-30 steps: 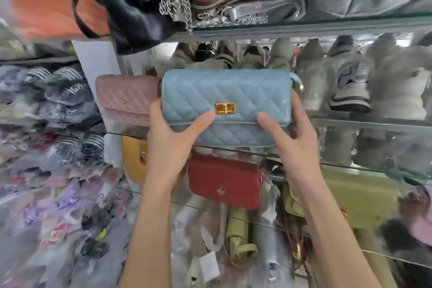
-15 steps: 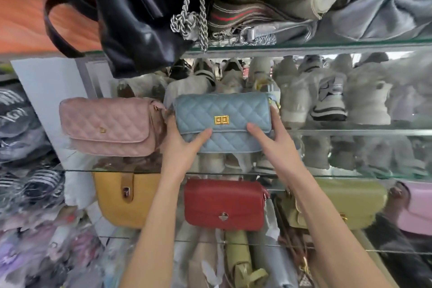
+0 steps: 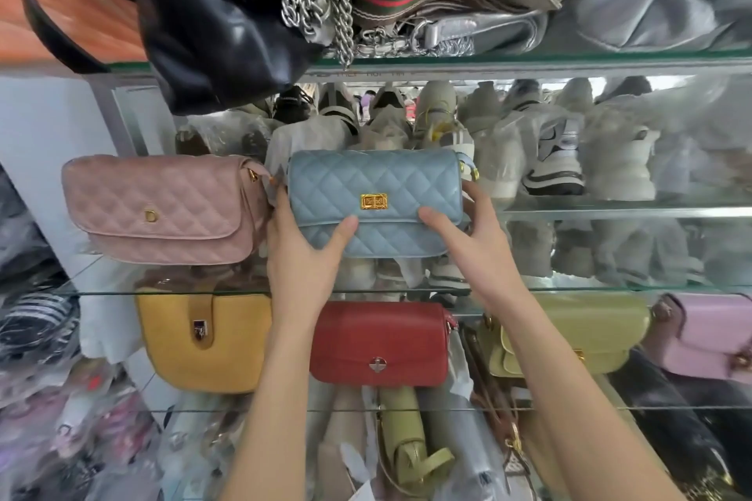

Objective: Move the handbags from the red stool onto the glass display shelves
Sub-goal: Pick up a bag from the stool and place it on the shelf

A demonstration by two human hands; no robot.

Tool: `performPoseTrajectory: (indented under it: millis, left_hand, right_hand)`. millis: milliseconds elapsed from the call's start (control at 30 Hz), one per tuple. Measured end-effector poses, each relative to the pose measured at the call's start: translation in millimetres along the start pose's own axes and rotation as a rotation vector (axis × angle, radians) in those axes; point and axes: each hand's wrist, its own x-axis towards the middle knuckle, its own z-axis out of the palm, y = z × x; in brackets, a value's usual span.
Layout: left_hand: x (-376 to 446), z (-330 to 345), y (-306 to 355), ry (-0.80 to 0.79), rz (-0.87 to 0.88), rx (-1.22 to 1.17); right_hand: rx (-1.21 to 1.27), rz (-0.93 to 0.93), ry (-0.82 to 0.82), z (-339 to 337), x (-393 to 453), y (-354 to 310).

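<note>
You had both arms stretched forward and up toward the glass shelf (image 3: 610,289), forearms rising from the bottom of the view and converging on the blue quilted handbag (image 3: 374,201). Your left hand (image 3: 303,256) cupped the bag's left end from below, its thumb laid across the lower front panel under the flap and its fingers wrapped behind the left edge, only their tips showing. Your right hand (image 3: 474,246) mirrored it on the right end, thumb pressed along the edge of the flap and fingers curled up around the side by the gold strap ring. Both wrists were bent back slightly, palms facing the bag.

The blue bag sat upright, gold clasp facing you, at the level of the middle shelf, just beside the pink quilted handbag (image 3: 162,211) on its left; whether its base touched the glass you could not tell, since your hands covered it. On the shelf below stood a yellow bag (image 3: 203,342), a red bag (image 3: 382,342) and a pale green bag (image 3: 590,334).
</note>
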Motion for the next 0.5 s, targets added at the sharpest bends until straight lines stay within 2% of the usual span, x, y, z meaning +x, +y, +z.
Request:
performPoseTrajectory:
  millis: [100, 200, 300, 433, 500]
  left_hand:
    - [-22.5, 7.9, 11.9, 0.108, -0.006, 0.042]
    - [-45.4, 21.1, 18.8, 0.227, 0.040, -0.134]
    - [-67.1, 37.7, 20.6, 0.340, 0.175, -0.155]
    - [-96.8, 65.7, 47.7, 0.261, 0.203, -0.330]
    - [-112.7, 83.3, 68.3, 0.176, 0.202, -0.402]
  right_hand:
    - [-0.063, -0.023, 0.029, 0.5, -5.7, -4.8]
    - [-0.162, -0.036, 0.128, -0.8, -13.8, -2.8]
    - [-0.058, -0.016, 0.227, -16.7, -31.1, -1.2]
    - [0.150, 0.029, 0.301, -63.7, -57.3, -2.2]
    - [0.151, 0.025, 0.350, -93.5, -69.0, 0.6]
